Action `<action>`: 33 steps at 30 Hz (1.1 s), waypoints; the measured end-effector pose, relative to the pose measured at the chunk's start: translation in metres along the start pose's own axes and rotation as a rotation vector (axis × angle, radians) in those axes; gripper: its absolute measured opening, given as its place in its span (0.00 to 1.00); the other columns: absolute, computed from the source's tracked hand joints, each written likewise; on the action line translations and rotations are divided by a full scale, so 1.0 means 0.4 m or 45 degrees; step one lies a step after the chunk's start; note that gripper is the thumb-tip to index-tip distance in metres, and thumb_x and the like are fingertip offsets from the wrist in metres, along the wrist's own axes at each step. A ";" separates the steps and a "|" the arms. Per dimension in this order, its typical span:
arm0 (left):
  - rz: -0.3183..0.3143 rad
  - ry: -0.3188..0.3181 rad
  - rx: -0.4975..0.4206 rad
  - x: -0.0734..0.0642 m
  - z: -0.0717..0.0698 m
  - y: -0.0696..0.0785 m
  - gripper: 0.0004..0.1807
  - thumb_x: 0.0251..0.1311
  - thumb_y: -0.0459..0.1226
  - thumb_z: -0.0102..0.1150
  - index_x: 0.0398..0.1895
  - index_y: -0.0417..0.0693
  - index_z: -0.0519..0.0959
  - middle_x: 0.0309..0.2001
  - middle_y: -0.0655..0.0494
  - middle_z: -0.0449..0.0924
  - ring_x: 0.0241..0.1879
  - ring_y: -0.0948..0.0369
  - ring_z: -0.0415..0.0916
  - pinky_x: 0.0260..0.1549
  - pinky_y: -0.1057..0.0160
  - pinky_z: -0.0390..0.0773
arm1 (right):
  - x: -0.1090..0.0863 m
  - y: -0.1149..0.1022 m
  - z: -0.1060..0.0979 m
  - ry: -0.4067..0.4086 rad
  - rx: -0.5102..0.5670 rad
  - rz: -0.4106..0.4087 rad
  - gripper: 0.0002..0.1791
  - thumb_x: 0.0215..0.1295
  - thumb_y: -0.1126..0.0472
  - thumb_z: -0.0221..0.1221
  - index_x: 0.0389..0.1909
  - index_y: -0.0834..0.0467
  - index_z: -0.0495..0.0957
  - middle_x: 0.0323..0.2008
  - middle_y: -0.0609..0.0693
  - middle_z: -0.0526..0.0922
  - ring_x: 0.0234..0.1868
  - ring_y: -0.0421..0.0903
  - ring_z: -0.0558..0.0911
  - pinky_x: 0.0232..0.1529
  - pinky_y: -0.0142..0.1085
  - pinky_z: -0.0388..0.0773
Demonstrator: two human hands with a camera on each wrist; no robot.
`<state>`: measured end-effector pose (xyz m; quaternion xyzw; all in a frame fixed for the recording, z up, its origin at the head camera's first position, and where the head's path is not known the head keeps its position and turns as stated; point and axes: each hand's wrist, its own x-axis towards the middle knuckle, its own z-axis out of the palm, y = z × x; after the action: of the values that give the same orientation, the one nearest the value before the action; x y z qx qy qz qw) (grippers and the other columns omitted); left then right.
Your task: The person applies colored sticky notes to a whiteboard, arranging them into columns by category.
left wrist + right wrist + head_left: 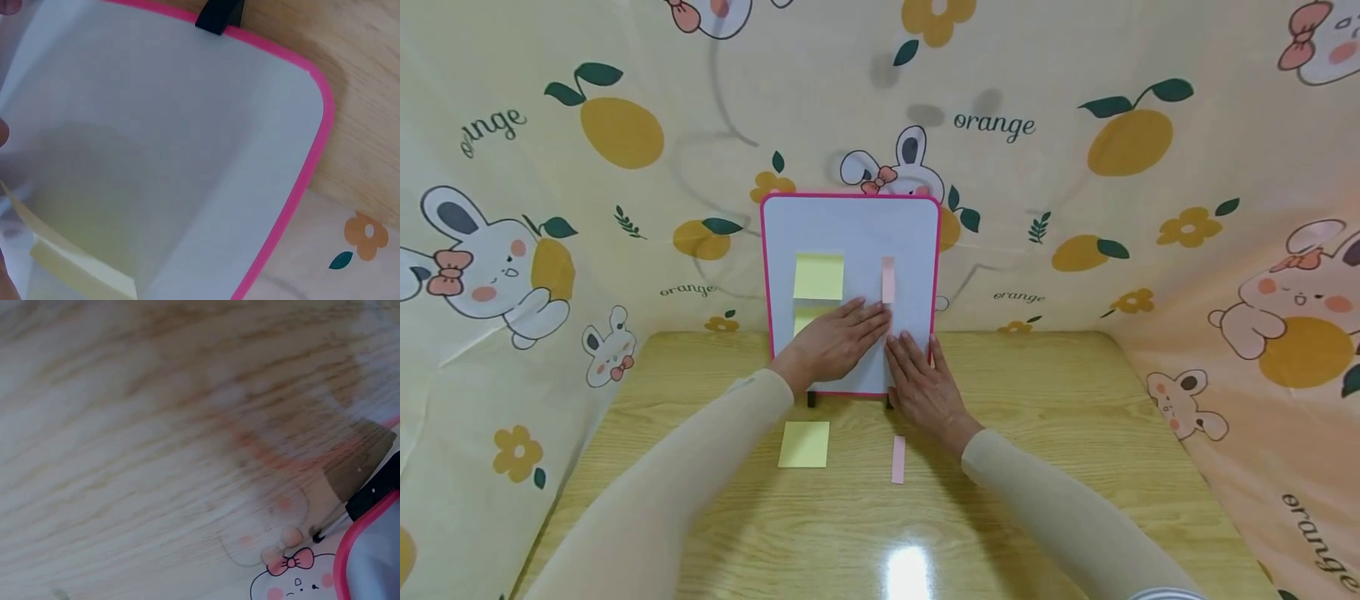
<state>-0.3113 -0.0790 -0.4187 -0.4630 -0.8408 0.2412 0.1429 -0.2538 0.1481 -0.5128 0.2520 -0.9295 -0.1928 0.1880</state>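
Note:
A small whiteboard [857,221] with a pink frame stands upright, tilted back. My left hand [842,337] lies across its lower middle, straight fingers pointing right and tips just below a pink sticky strip [888,279]. From the lower right, my right hand [925,387] rests fairly flat on the board, its fingertips close to the left hand's. What lies under the fingertips is hidden. One yellow sticky note [819,277] is on the board's left side; a second yellow note [808,317] below it is partly covered by my left hand. In the left wrist view, a yellow note's edge [81,269] curls off the board.
On the wooden table [1030,400] in front of the board lie another yellow note [804,444] and another pink strip [898,459]. Black feet [811,399] hold the board's bottom edge. A patterned cloth [850,83] with rabbits and oranges surrounds the table.

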 end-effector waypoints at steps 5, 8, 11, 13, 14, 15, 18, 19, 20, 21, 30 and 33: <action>0.013 -0.029 0.043 0.001 -0.007 -0.007 0.32 0.84 0.45 0.38 0.86 0.46 0.53 0.86 0.53 0.49 0.85 0.57 0.45 0.85 0.52 0.44 | 0.000 -0.003 0.001 0.024 -0.004 0.004 0.42 0.80 0.40 0.47 0.85 0.57 0.52 0.86 0.51 0.47 0.87 0.53 0.42 0.85 0.62 0.41; 0.023 -0.041 0.056 0.001 -0.011 -0.011 0.33 0.84 0.45 0.38 0.86 0.46 0.52 0.86 0.53 0.49 0.86 0.57 0.44 0.85 0.52 0.44 | 0.001 -0.003 0.002 0.039 0.003 0.007 0.42 0.80 0.41 0.47 0.85 0.57 0.52 0.86 0.51 0.47 0.87 0.53 0.43 0.85 0.62 0.41; 0.023 -0.054 0.059 -0.001 -0.012 -0.013 0.33 0.84 0.44 0.39 0.86 0.46 0.52 0.86 0.53 0.49 0.86 0.57 0.44 0.85 0.51 0.43 | 0.003 -0.004 0.003 0.054 0.017 0.009 0.42 0.79 0.41 0.48 0.85 0.57 0.53 0.86 0.51 0.49 0.87 0.53 0.44 0.84 0.63 0.43; 0.015 -0.055 0.051 -0.003 -0.012 -0.013 0.33 0.84 0.44 0.39 0.86 0.46 0.52 0.86 0.53 0.49 0.86 0.57 0.44 0.85 0.52 0.43 | 0.004 -0.004 0.004 0.059 0.026 0.012 0.42 0.79 0.41 0.49 0.85 0.57 0.54 0.86 0.51 0.50 0.87 0.53 0.45 0.84 0.63 0.43; 0.011 -0.055 0.041 -0.003 -0.011 -0.012 0.33 0.84 0.44 0.39 0.86 0.45 0.52 0.86 0.53 0.48 0.86 0.57 0.44 0.85 0.52 0.43 | 0.005 -0.005 0.004 0.059 0.031 0.014 0.42 0.79 0.41 0.49 0.85 0.57 0.54 0.86 0.51 0.50 0.87 0.53 0.46 0.84 0.63 0.43; 0.006 -0.046 0.025 -0.005 -0.010 -0.011 0.33 0.84 0.44 0.40 0.86 0.45 0.52 0.86 0.53 0.49 0.86 0.57 0.44 0.85 0.52 0.43 | 0.005 -0.005 0.004 0.061 0.037 0.016 0.42 0.79 0.41 0.50 0.84 0.58 0.54 0.85 0.51 0.51 0.87 0.53 0.47 0.84 0.63 0.44; -0.011 -0.035 -0.010 -0.012 -0.004 -0.002 0.32 0.84 0.43 0.39 0.86 0.44 0.53 0.86 0.52 0.50 0.85 0.56 0.45 0.85 0.51 0.45 | 0.005 -0.006 0.002 0.053 0.042 0.018 0.42 0.79 0.41 0.50 0.84 0.58 0.54 0.85 0.51 0.52 0.87 0.54 0.47 0.84 0.63 0.44; -0.018 -0.028 -0.019 -0.015 -0.001 0.001 0.32 0.84 0.43 0.40 0.85 0.44 0.53 0.86 0.52 0.50 0.85 0.56 0.46 0.85 0.51 0.46 | 0.004 -0.006 0.002 0.055 0.042 0.017 0.42 0.78 0.41 0.50 0.84 0.58 0.54 0.85 0.51 0.52 0.87 0.54 0.48 0.84 0.63 0.45; -0.026 -0.021 -0.024 -0.018 0.002 0.005 0.32 0.84 0.43 0.40 0.85 0.44 0.53 0.86 0.52 0.51 0.85 0.56 0.47 0.85 0.51 0.47 | 0.004 -0.006 0.001 0.060 0.043 0.016 0.42 0.78 0.41 0.50 0.84 0.58 0.55 0.85 0.51 0.53 0.86 0.54 0.48 0.84 0.63 0.46; -0.036 -0.012 -0.021 -0.021 0.005 0.008 0.32 0.84 0.43 0.40 0.85 0.44 0.54 0.85 0.52 0.51 0.85 0.56 0.47 0.85 0.51 0.48 | 0.004 -0.006 0.001 0.067 0.041 0.015 0.41 0.78 0.41 0.50 0.84 0.58 0.55 0.85 0.51 0.54 0.86 0.54 0.49 0.84 0.63 0.46; -0.091 0.002 -0.054 -0.021 0.027 0.043 0.31 0.84 0.41 0.37 0.85 0.42 0.54 0.86 0.49 0.50 0.85 0.54 0.46 0.85 0.51 0.46 | -0.001 -0.011 0.000 0.052 0.056 0.020 0.42 0.79 0.41 0.50 0.84 0.59 0.54 0.85 0.52 0.53 0.86 0.54 0.49 0.84 0.64 0.46; -0.099 0.024 -0.076 -0.022 0.031 0.053 0.30 0.83 0.40 0.38 0.84 0.41 0.57 0.85 0.49 0.52 0.85 0.54 0.48 0.85 0.50 0.47 | -0.003 -0.012 0.000 0.033 0.047 0.023 0.42 0.79 0.40 0.50 0.84 0.58 0.53 0.85 0.52 0.53 0.86 0.54 0.48 0.84 0.63 0.45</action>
<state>-0.2973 -0.0802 -0.4407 -0.4363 -0.8637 0.2058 0.1461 -0.2511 0.1448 -0.5155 0.2493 -0.9327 -0.1706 0.1970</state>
